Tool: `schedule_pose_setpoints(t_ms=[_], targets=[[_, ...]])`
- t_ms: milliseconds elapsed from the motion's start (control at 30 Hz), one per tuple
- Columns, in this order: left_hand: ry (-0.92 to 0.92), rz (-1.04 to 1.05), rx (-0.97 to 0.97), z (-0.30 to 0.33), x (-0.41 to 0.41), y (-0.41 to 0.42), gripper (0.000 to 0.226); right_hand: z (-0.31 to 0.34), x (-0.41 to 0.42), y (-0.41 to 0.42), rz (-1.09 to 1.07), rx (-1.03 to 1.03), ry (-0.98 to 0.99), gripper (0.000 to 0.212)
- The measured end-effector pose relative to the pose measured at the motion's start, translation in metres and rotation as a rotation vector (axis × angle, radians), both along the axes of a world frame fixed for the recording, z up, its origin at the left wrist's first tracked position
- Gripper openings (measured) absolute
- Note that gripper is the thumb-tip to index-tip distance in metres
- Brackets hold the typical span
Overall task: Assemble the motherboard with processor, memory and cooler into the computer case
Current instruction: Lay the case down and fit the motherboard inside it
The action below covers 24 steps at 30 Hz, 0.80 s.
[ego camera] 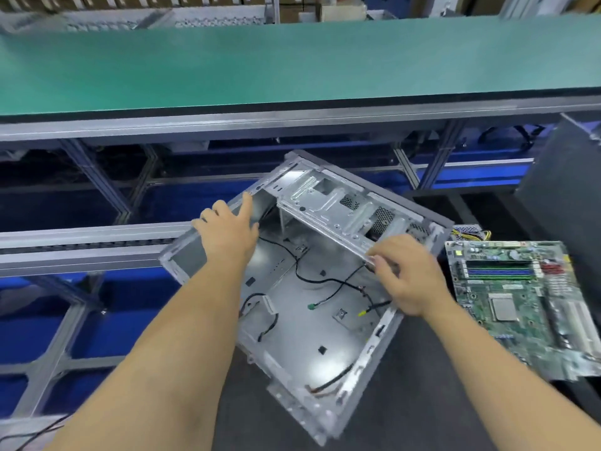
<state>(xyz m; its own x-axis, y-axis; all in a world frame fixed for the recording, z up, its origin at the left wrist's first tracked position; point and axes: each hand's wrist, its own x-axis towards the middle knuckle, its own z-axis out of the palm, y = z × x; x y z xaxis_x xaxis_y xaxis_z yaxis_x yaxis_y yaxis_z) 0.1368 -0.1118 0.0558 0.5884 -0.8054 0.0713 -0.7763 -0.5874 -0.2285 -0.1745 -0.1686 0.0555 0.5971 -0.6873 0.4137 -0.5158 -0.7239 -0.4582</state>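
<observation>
An open silver computer case lies on its side, tilted, partly over the edge of a dark mat. Black cables with green and yellow plugs run loose across its floor. My left hand grips the case's far left wall, fingers over the rim. My right hand holds the metal crossbar on the case's right side, fingers curled over it. A green motherboard with a processor and blue and black memory slots lies flat on the mat to the right of the case, apart from both hands.
A green conveyor belt runs across the back on a grey aluminium frame. A power supply with yellow wires sits behind the motherboard. A dark panel stands at the far right. Below left is blue floor.
</observation>
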Motion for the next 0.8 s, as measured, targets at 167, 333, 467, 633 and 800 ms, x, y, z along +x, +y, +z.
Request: schedule_pose_setpoints(t_ms=[167,333,467,633,800], targets=[[0.075,0.126,0.083,0.015,-0.020,0.005,0.070,0.019,-0.010,-0.059,-0.116,-0.004,0.178,0.026],[0.069,-0.115,-0.083,0.021,-0.010,-0.012,0.062,0.012,-0.006,0.003,-0.490,0.282,-0.173,0.045],[0.237,-0.113,-0.149,0.013,-0.021,-0.027,0.057,0.007,0.000,0.044,-0.559,0.563,-0.143,0.071],[0.103,-0.084,-0.194,-0.008,-0.032,-0.012,0.050,0.012,0.011,0.029,-0.611,0.391,0.144,0.043],[0.135,-0.030,-0.212,-0.006,-0.037,-0.008,0.052,0.004,0.009,0.002,-0.613,0.306,0.292,0.024]])
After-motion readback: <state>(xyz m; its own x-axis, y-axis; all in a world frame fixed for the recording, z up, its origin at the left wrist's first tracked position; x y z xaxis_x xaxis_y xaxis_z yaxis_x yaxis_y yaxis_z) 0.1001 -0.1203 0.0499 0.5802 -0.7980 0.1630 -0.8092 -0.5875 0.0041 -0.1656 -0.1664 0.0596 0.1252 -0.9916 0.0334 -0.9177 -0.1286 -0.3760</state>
